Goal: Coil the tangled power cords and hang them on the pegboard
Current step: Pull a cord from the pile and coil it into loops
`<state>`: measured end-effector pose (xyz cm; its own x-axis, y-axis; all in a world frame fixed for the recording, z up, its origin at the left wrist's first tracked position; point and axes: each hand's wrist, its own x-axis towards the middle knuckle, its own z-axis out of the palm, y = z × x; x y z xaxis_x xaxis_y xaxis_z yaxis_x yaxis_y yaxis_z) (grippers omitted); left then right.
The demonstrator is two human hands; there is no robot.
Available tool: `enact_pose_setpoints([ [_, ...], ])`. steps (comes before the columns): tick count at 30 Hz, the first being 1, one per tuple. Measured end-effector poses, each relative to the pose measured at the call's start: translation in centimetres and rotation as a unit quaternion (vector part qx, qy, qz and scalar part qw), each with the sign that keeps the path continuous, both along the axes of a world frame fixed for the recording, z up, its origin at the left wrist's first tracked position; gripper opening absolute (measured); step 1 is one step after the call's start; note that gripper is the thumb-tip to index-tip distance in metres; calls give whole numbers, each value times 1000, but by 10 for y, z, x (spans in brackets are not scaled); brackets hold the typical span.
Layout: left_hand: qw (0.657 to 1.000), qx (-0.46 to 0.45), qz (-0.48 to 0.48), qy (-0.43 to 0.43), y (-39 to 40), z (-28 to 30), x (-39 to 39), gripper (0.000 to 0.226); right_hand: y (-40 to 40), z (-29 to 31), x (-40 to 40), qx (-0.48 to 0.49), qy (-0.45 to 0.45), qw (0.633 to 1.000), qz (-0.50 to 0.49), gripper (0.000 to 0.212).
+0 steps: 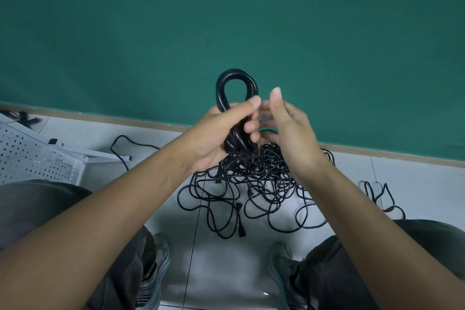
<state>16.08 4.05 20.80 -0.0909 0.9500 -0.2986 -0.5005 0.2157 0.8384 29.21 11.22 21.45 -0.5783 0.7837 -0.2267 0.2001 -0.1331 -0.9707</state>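
A white pegboard [30,156] is seen lying flat on the tiled floor [226,254] at far left, with no cord yet hung on it and a single loose cord [130,142] trailing just beside its edge. A folded bundle of black power cord [236,98] is held upright in the left hand [219,133], whose fingers [251,118] are clamped around the gathered strands, the top loop standing clear above the fist against the green wall [226,20]. Below and behind the hands, the tangled pile of cords [251,184] is spread on the floor between the person's shoes. The right hand [289,131] is held just beside the bundle with its fingers straight and apart, gripping nothing. Another loose cord [382,196] is seen on the floor at far right. The coil is judged close to finished: the strands are best kept pinched firmly at the waist while any tail is wrapped round by the free hand, so that the loops are not sprung open. No container is visible in the scene; the cords are held only by the floor and the hand.
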Motion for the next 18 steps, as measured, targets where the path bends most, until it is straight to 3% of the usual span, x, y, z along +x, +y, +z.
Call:
enact_pose_setpoints([
  [4, 989, -7, 106, -107, 5, 2, -16, 25, -11, -13, -2, -2, -90, 991, 97, 89],
  [8, 968, -18, 191, -162, 8, -2, -27, 27, -15, -19, -4, 4, -100, 983, 155, 84],
  [14, 934, -41, 304, -183, 13, -6, -39, 30, -22, -27, -4, -23, -190, 959, 211, 107],
  [16, 926, -50, 330, -175, 14, -10, -41, 31, -24, -22, -3, -14, -186, 952, 244, 93],
  [18, 930, -51, 334, -141, 14, -13, -40, 31, -25, -17, -2, -2, -173, 946, 272, 56],
])
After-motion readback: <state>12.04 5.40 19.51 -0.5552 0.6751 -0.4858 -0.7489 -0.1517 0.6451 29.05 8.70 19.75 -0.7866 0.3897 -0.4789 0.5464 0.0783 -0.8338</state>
